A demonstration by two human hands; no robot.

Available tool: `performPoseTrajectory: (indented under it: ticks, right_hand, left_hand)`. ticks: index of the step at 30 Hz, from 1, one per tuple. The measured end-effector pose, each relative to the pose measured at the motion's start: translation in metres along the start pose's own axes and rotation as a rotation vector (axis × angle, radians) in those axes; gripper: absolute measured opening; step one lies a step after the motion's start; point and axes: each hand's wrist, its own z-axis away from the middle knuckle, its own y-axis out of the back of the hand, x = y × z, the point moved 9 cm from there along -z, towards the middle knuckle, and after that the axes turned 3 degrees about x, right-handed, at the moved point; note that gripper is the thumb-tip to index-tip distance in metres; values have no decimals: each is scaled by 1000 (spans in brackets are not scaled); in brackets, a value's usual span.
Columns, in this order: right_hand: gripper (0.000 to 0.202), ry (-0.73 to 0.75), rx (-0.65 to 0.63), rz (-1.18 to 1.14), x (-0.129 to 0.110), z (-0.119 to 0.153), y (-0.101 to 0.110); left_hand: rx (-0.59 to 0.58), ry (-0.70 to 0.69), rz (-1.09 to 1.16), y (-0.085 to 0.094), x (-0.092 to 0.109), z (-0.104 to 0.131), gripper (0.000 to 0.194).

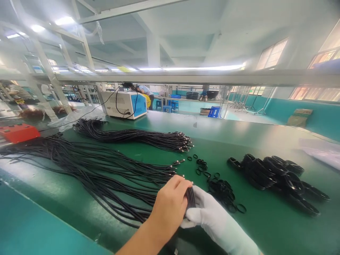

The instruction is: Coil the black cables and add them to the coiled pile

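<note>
Head view. Held item: a coiled cable [190, 198], black, at the near centre of the green table [252, 136]. Left hand [171, 200], bare, grips the coil from the left, fingers bent over its top. Right hand [212, 214], in a white glove, grips it from the right, thumb and fingers closed around the strands. The two hands hide much of the coil.

Writing: a small yellow label [19, 101] at far left, too small to read. Far left-centre, a beige machine [120, 103] with blue panel and vent slots; its markings cannot be made out.

Left of the hands, loose black cables [106, 173] spread across the table; the left hand and forearm cover part of them. Beyond lies a cable bundle [132, 136], metal plugs to the right. Red box [20, 132] at the left edge, clear plastic bag [79, 116] beside the machine.

Right of centre: small black bands [221, 191], some singly, most heaped just beyond the glove. Farther right, a pile of finished coils [265, 173], overlapping.

A pale shelf beam [186, 79] crosses the view and blocks part of the room; a person [146, 91] bends beyond the machine, partly hidden by it
</note>
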Motion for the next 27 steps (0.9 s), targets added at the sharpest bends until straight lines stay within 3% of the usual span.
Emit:
performPoseTrajectory:
  ticks: [3,6,13,17,22,24,27]
  right_hand:
    - [55,-4,-7,-12,0,1,-3]
    - [52,-32,-12,-25,2,0,-3]
    - [45,20,-89,-110,-2,-3,-5]
    - [34,37,-238,-329,-7,2,-9]
    - [52,-122,-407,-439,1,11,-23]
    - [55,-128,-355,-358,4,8,-19]
    - [49,-35,-101,-66,5,-5,5]
  left_hand:
    - [88,-107,-45,1,3,2,35]
    - [93,-107,15,2,-1,-1,33]
    - [25,79,125,-2,-15,-20,36]
    - [-174,197,312,-3,-26,-31,27]
    - [-543,273,817,-17,-25,-20,47]
    - [-566,266,840,-20,-25,-15,46]
    - [-423,291,614,-17,-35,-17,39]
